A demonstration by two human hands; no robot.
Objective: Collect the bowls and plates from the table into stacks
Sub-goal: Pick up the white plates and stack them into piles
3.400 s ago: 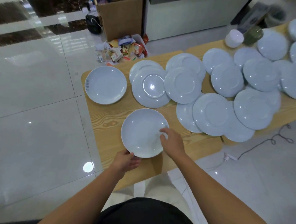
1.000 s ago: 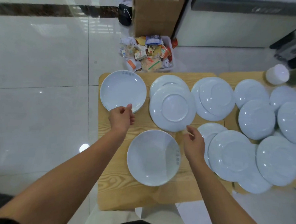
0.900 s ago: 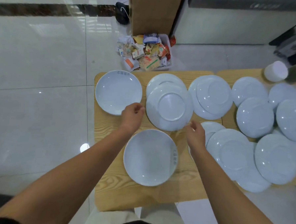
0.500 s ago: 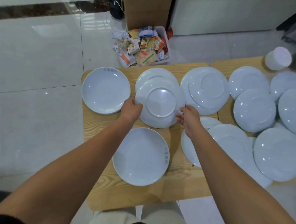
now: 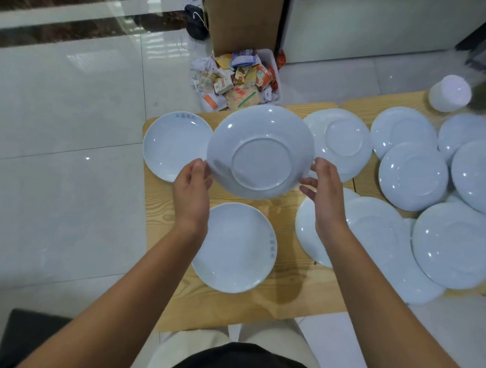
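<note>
Two containers sit on the floor beyond the table (image 5: 171, 236): a white plastic bin (image 5: 269, 54) heaped with crumpled wrappers, packets and paper, and behind it a brown cardboard box (image 5: 242, 17) whose inside I cannot see. Both of my grips are on one upturned plate (image 5: 260, 152) — glossy, pale and round, its raised foot ring facing me. It is held in the air above the far middle of the table, clear of the wood. The left grip (image 5: 192, 192) pinches the rim on the left, thumb on top and fingers curled beneath; the right grip (image 5: 327, 194) pinches the opposite edge the same way. Two plates lie right side up on the light, grainy wood. One is a far-left plate (image 5: 176, 146) with small printed characters at its far rim. The other is a near plate (image 5: 234, 248) just below my grips, with characters along its right rim. To the right, overturned plates (image 5: 412, 174) lie overlapping one another — I count at least eight, though the pile hides the full tally. A white cup (image 5: 449, 93) stands at the far right of the table.
</note>
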